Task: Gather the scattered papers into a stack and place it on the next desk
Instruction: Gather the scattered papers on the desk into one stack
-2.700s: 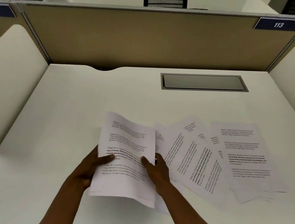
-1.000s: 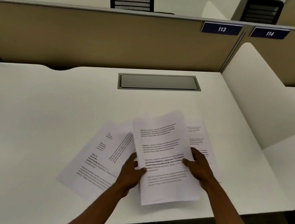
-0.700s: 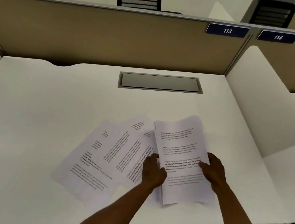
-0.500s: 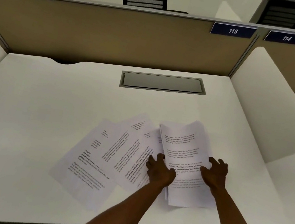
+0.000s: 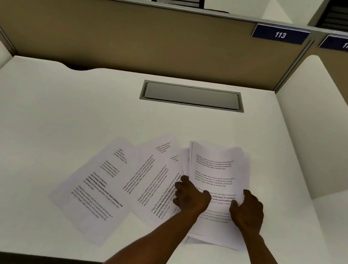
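Gathering papers on the bench (image 5: 33,107), stack half built.

Loose sheets (image 5: 108,181) fanned left of the fingers; left hand (image 5: 190,198) and right hand (image 5: 248,211) curled on the partial stack (image 5: 216,165) between them. Best squared against the bench before sweeping in the rest.

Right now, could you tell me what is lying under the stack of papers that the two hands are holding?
Under the stack, edges of more sheets stick out near the left hand and right hand, resting on the white desk. How many sheets are covered cannot be seen.
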